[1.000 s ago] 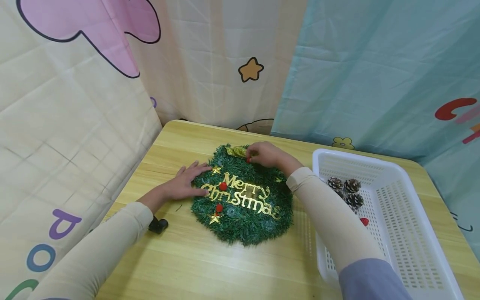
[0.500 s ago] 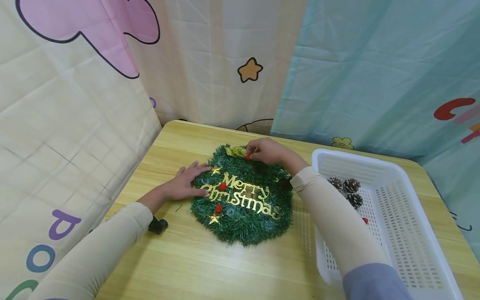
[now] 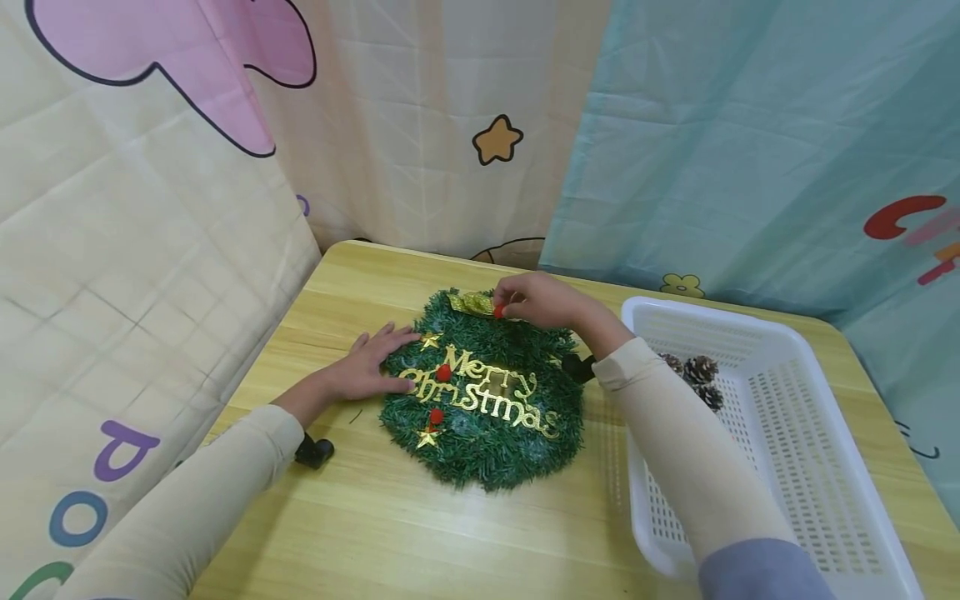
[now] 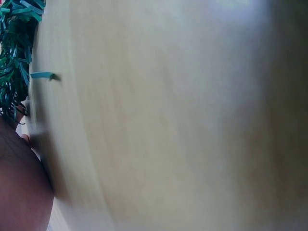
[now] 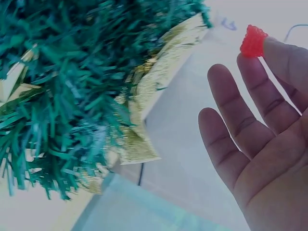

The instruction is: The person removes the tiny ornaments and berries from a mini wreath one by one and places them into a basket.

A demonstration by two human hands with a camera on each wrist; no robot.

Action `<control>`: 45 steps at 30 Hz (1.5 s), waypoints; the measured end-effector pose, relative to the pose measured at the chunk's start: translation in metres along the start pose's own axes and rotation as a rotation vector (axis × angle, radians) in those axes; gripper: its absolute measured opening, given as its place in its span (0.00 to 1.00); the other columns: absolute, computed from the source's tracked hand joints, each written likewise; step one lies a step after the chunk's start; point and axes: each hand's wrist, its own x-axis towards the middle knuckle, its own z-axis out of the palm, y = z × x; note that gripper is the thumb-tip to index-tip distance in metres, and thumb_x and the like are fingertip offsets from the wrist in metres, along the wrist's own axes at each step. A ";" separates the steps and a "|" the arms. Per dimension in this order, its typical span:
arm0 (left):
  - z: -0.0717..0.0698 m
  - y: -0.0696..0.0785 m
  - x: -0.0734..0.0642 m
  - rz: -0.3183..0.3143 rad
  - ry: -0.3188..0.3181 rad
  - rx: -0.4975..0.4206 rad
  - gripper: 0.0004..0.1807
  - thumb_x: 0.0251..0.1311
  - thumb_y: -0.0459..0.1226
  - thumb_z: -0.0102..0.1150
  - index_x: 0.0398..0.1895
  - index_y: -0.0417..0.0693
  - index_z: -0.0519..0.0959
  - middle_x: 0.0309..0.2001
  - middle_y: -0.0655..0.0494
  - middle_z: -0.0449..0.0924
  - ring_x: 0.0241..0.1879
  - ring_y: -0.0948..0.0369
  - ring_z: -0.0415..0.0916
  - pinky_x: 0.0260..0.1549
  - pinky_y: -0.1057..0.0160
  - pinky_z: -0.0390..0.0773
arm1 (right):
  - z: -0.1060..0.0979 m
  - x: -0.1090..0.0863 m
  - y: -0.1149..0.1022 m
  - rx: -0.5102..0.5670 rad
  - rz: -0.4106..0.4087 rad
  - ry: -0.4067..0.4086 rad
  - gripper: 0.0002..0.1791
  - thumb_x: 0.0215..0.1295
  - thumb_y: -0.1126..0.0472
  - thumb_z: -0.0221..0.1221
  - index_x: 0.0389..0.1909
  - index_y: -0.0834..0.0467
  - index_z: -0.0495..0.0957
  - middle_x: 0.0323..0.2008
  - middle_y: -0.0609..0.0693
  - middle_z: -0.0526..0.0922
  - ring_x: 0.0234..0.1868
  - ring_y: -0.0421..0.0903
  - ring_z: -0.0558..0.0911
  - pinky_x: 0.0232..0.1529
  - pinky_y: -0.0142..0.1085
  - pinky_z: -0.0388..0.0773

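Observation:
A green tinsel wreath (image 3: 480,462) lies on the table, with gold "Merry Christmas" lettering (image 3: 498,404) across it. Gold stars and two red berries are set on its left part, and a gold ribbon bow (image 3: 471,303) is at its far edge. My left hand (image 3: 369,367) rests with spread fingers on the wreath's left rim; the left wrist view barely catches it. Between thumb and index finger, my right hand (image 3: 543,298) pinches a red berry (image 5: 253,41) beside the bow. In the right wrist view the berry is apart from the wreath and the other fingers are loosely extended.
A white perforated basket (image 3: 637,508) stands on the right of the table, partly covered by my right forearm. Several pine cones (image 3: 702,371) lie in it. Printed curtains hang behind the table (image 3: 420,542) and along its left side.
My right hand has risen slightly and shifted a little right, still pinching the red berry near the bow. The left hand and the wreath stay in place.

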 end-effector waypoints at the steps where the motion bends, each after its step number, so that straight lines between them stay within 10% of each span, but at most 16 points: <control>1: 0.000 0.000 0.000 0.000 0.001 0.001 0.45 0.62 0.56 0.63 0.78 0.54 0.56 0.79 0.47 0.45 0.77 0.44 0.30 0.68 0.34 0.27 | -0.001 -0.002 -0.002 -0.002 -0.005 0.003 0.06 0.73 0.63 0.56 0.44 0.56 0.81 0.41 0.49 0.83 0.35 0.46 0.76 0.41 0.43 0.74; 45: -0.004 0.002 -0.002 -0.011 0.001 0.000 0.45 0.62 0.55 0.63 0.78 0.54 0.55 0.79 0.46 0.46 0.77 0.44 0.30 0.68 0.36 0.26 | -0.009 -0.085 -0.020 -0.123 -0.163 0.063 0.07 0.70 0.68 0.58 0.40 0.54 0.81 0.38 0.43 0.82 0.40 0.40 0.81 0.43 0.42 0.78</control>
